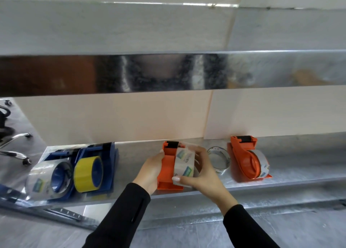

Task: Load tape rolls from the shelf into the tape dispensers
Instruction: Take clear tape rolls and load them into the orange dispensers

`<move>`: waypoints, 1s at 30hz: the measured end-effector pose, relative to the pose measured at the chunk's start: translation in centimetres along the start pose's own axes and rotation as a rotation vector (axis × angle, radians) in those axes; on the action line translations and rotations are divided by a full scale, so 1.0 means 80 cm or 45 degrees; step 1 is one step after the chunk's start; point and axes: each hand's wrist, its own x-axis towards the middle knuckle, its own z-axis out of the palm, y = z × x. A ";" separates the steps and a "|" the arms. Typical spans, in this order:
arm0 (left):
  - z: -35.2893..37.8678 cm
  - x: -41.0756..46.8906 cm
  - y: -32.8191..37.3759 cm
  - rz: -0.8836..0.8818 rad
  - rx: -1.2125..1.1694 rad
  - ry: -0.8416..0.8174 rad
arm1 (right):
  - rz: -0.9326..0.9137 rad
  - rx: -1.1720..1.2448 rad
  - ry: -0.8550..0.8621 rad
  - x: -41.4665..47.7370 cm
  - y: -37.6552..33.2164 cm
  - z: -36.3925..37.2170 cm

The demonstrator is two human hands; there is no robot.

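An orange tape dispenser (165, 180) stands at the middle of the metal shelf (299, 174). My left hand (150, 170) grips its left side. My right hand (203, 174) holds a clear tape roll (184, 163) against the dispenser, thumb on the roll's near edge and fingers curled over its top. A second orange dispenser (247, 157) to the right carries a clear roll. A loose clear roll (219, 159) lies between the two orange dispensers.
At the left end of the shelf stand two blue dispensers (110, 165), one with a yellow roll (88, 173), the other with a clear roll (45, 178). An upper shelf rail (168, 71) runs overhead. Chair legs (16, 144) show far left.
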 end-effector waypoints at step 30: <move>-0.009 -0.027 -0.019 0.339 0.492 -0.124 | 0.030 -0.550 0.375 0.053 -0.025 0.049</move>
